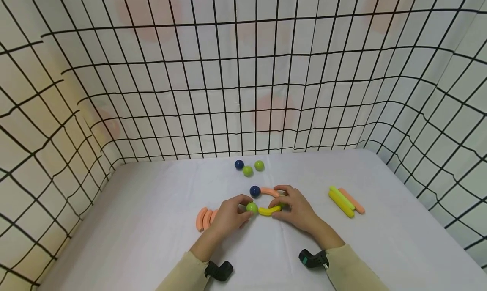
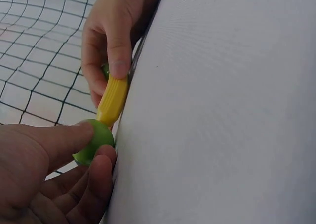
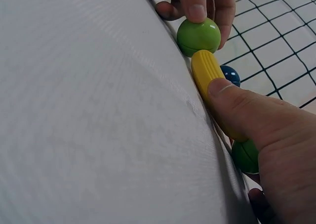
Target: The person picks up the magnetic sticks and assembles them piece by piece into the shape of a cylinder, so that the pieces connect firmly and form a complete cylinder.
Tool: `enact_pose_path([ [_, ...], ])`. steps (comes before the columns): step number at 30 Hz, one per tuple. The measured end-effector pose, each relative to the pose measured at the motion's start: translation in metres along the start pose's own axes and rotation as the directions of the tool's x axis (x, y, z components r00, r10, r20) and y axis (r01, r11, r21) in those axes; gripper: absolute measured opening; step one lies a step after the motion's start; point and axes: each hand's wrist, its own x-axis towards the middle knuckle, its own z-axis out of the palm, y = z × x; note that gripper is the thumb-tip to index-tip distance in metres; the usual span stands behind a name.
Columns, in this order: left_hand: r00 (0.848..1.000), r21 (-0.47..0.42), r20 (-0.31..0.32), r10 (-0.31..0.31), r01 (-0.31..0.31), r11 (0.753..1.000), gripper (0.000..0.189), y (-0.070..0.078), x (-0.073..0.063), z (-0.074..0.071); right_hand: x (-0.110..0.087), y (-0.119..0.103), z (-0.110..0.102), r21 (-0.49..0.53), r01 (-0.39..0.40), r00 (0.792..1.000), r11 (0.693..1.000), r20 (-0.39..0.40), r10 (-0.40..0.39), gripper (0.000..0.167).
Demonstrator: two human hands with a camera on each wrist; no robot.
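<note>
In the head view, my left hand (image 1: pixel 229 217) pinches a glossy green ball (image 1: pixel 252 207) between thumb and fingers, low on the white tabletop. My right hand (image 1: pixel 298 208) grips a curved, ridged yellow stick (image 1: pixel 267 211), whose free end meets that ball. Another green ball (image 3: pixel 245 156) sits at the stick's other end, partly covered by the right hand. Behind them, a navy ball (image 1: pixel 255 191) adjoins a curved orange stick (image 1: pixel 269 191) that runs toward the right fingers. Together these pieces form a small ring.
A navy ball (image 1: pixel 239 164) and two green balls (image 1: pixel 247 171) lie farther back. Curved orange sticks (image 1: pixel 201 219) are beside the left hand, partly hidden. Straight yellow (image 1: pixel 340 204), lime (image 1: pixel 345 199) and orange sticks (image 1: pixel 351 201) lie at right. Black netting (image 1: pixel 266 55) surrounds the table's back and sides.
</note>
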Motion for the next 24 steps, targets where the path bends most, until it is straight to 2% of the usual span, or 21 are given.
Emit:
enact_pose_path([
  [10, 1.0, 0.025, -0.006, -0.004, 0.004, 1.0, 0.035, 0.0, 0.0008, 0.0002, 0.0023, 0.0015, 0.0002, -0.011, 0.04, 0.999, 0.999, 0.002, -0.04, 0.022],
  [24, 1.0, 0.066, 0.005, 0.008, -0.009, 0.998, 0.035, -0.0012, 0.0, 0.0026, -0.0001, 0.0019, -0.0034, 0.031, 0.016, 1.0, 0.999, 0.025, -0.017, 0.022],
])
